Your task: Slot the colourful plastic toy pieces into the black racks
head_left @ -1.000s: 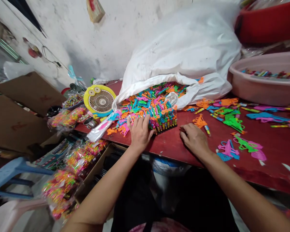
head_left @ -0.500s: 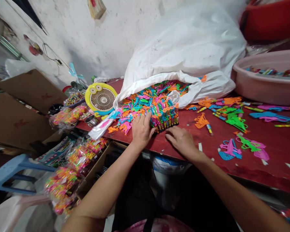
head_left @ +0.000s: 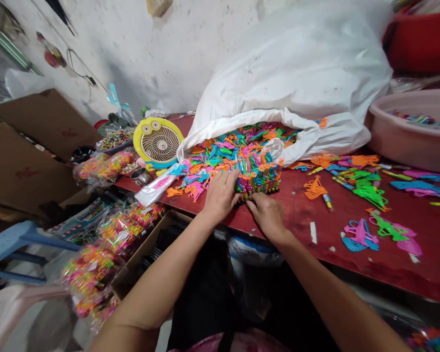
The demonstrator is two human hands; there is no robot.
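A black tray (head_left: 267, 191) packed with upright, bright plastic toys on striped tubes stands near the table's front edge. Wrapped around its left end is my left hand (head_left: 221, 195), the thumb at the front lower corner. My right hand (head_left: 266, 211) has its fingers curled in against the tray's front lower edge, close to my left thumb; the fingertips are partly hidden. Just behind the tray, loose plastic toy pieces (head_left: 220, 146) spill from a large white sack (head_left: 278, 73).
The red table (head_left: 293, 220) holds loose toys (head_left: 361, 234) on the right and a pink basin (head_left: 407, 137) farther back. A yellow fan (head_left: 160, 142) and a metal cup (head_left: 141, 176) stand left. Bagged toys (head_left: 121, 227) and an open carton (head_left: 146, 254) sit below.
My right hand has moved in to the left, its fingers now curled at the tray's front edge. My left hand stays on the tray's left end. The whole view has shifted slightly.
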